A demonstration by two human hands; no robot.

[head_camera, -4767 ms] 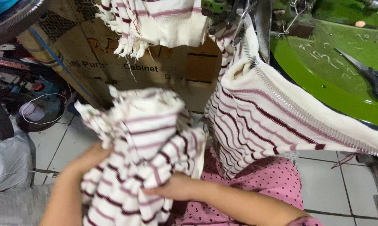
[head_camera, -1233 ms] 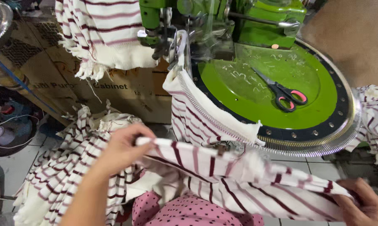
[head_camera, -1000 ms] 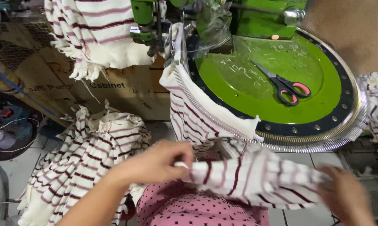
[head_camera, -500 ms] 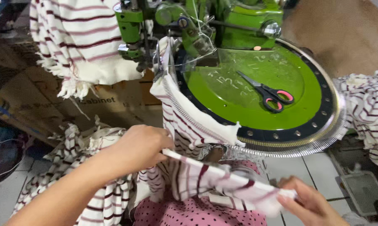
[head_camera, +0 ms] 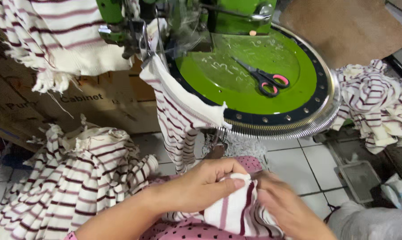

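Both hands bunch a cream knit piece with maroon stripes [head_camera: 236,209] over my lap. My left hand [head_camera: 201,186] pinches its upper edge. My right hand [head_camera: 285,206] grips the same piece from the right, its fingers blurred. Just above stands a green round linking machine [head_camera: 254,75] with a ring of fine points. Another striped piece [head_camera: 178,115] hangs from the points at its left rim. Black scissors with pink handles [head_camera: 261,79] lie on the green disc.
A pile of striped knit pieces [head_camera: 72,178] lies at my left. More striped pieces [head_camera: 379,102] are heaped at the right. A striped piece with fringe [head_camera: 54,35] hangs over cardboard boxes [head_camera: 103,102] at the back left. White floor tiles [head_camera: 316,164] show below the machine.
The striped piece was stretched wide between my hands. My hands have now come together, gathering it into a bunch over my lap. The view has tilted down a little.
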